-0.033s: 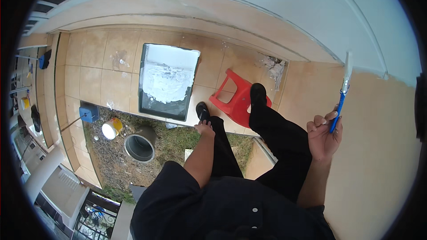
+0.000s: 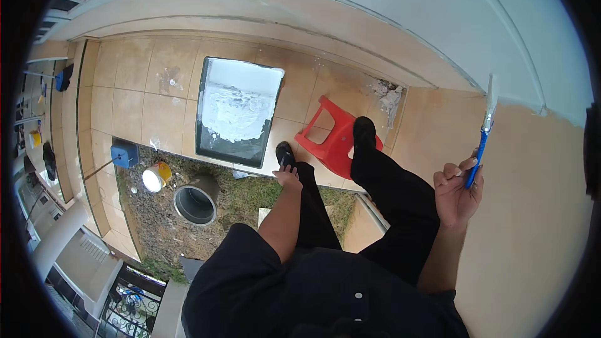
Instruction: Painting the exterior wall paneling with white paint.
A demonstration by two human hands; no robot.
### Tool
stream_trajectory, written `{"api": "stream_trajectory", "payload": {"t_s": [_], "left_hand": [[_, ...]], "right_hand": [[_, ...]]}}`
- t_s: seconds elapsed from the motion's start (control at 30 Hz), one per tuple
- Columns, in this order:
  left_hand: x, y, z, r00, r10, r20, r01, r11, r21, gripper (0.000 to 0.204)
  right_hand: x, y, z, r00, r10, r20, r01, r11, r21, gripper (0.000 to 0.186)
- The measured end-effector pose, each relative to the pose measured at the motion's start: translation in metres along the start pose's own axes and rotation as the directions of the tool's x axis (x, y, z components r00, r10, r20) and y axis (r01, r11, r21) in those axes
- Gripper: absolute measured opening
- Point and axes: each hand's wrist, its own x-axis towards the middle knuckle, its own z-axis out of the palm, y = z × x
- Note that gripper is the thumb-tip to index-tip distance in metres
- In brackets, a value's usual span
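Observation:
My right hand [image 2: 458, 193] is closed on the blue handle of a paintbrush [image 2: 484, 130]. The brush's pale tip points up against the wall, at the lower edge of the whitish painted part. My left hand [image 2: 287, 177] rests by my left leg near the shin, its fingers stretched out and holding nothing. Left of it on the tiles lies a black paint tray [image 2: 206, 136] with thick white paint spread over its upper part. A red plastic stool [image 2: 338, 148] stands under my right foot.
A beige wall [image 2: 532, 213] is close on my right. Below the tiled ledge [image 2: 165, 116] are gravel and grass, with a grey pipe-like cylinder [image 2: 211, 189], a yellow-and-white bucket [image 2: 164, 174] and a blue block on a rod [image 2: 125, 156]. White debris [image 2: 389, 97] lies in the corner.
The view has shifted very slightly. Both hands and the brush keep nearly the same places, with the brush marginally further right.

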Motion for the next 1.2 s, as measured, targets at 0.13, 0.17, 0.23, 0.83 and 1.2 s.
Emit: {"api": "stream_trajectory", "payload": {"t_s": [0.13, 0.17, 0.23, 0.83, 1.2], "left_hand": [[0.007, -0.015, 0.012, 0.628, 0.327, 0.706, -0.776, 0.199, 0.598, 0.071], [0.003, -0.025, 0.025, 0.628, 0.304, 0.717, -0.777, 0.192, 0.599, 0.071], [-0.004, -0.058, 0.043, 0.594, 0.004, 0.805, -0.799, -0.112, 0.590, 0.082], [-0.032, -0.135, 0.091, 0.764, 0.044, 0.644, -0.622, -0.216, 0.752, 0.060], [0.020, -0.114, 0.079, 0.652, -0.009, 0.758, -0.699, -0.395, 0.597, 0.096]], "right_hand": [[-0.014, -0.005, 0.013, 0.998, -0.058, -0.029, 0.057, 0.998, -0.034, 0.042], [-0.023, -0.010, 0.015, 0.996, -0.075, -0.047, 0.073, 0.997, -0.041, 0.042], [-0.045, -0.022, 0.018, 0.995, -0.085, -0.055, 0.080, 0.993, -0.086, 0.042], [-0.043, -0.029, -0.038, 0.953, -0.030, -0.303, -0.016, 0.989, -0.148, 0.035], [-0.021, -0.037, -0.067, 0.973, 0.134, -0.187, -0.078, 0.958, 0.278, 0.045]]}}
